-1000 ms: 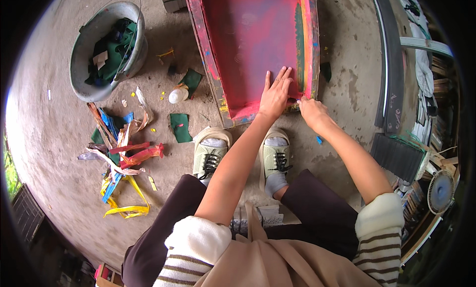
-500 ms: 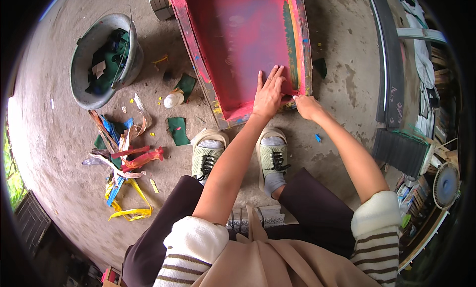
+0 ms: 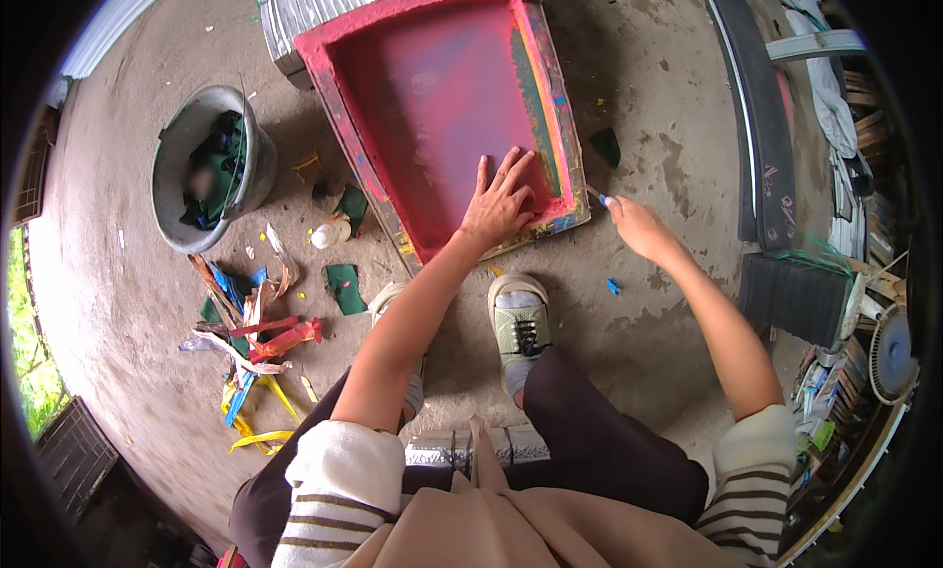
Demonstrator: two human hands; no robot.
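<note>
A screen-printing frame [image 3: 344,136], paint-smeared pink with wooden sides, lies in front of my feet, tilted slightly to the left. Inside it, near the right corner closest to me, my left hand [image 3: 499,207] rests with its fingers spread on the pink and purple mesh. Just outside that corner my right hand [image 3: 638,226] is closed around a slim tool [image 3: 601,197] with a bluish handle and a thin tip directed at the frame. The tool is too small to tell its exact kind. A green and orange strip [image 3: 538,116] runs along the frame's right inner side.
At the left stands a grey bucket [image 3: 263,175] with dark green scraps in it. Torn coloured strips [image 3: 257,342], a white bottle [image 3: 331,234] and green scraps [image 3: 344,288] lie nearby. Corrugated sheets [image 3: 295,8] are stacked behind the frame. A fan [image 3: 891,352] stands far right.
My right hand has drawn away from the frame's corner to the right, bringing the thin tool into sight. My left hand stays in the frame, its fingers more spread. The view has shifted.
</note>
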